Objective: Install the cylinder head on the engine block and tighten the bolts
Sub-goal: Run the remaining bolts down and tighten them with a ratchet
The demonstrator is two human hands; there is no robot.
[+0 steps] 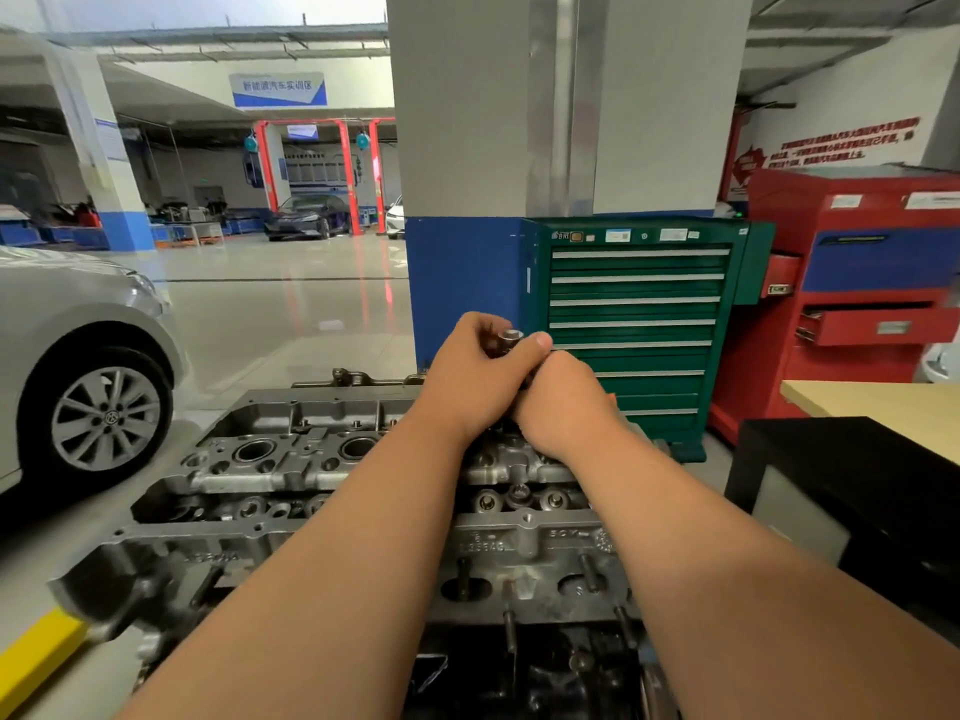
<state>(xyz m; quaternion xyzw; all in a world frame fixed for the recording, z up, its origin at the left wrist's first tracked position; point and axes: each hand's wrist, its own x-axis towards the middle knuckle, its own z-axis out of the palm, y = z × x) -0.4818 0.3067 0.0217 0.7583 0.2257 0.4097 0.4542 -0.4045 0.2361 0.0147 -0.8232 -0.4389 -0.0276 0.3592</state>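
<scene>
The grey aluminium cylinder head point(270, 475) lies across the engine block point(545, 667) in front of me, with valve ports and studs showing. Both hands meet above its far right part. My left hand point(475, 379) grips a metal tool whose shiny socket-like top point(510, 336) sticks out above the fingers, thumb stretched along it. Just below and to the right, my right hand point(563, 402) is curled around the tool's lower part. The tool's shaft and the bolt under it are hidden by the hands.
A green drawer tool cabinet point(634, 324) stands behind the engine against a blue and grey pillar. A red tool cabinet point(862, 304) with open drawers is at right, a black and wooden table point(857, 459) nearer. A silver car point(78, 356) is parked at left.
</scene>
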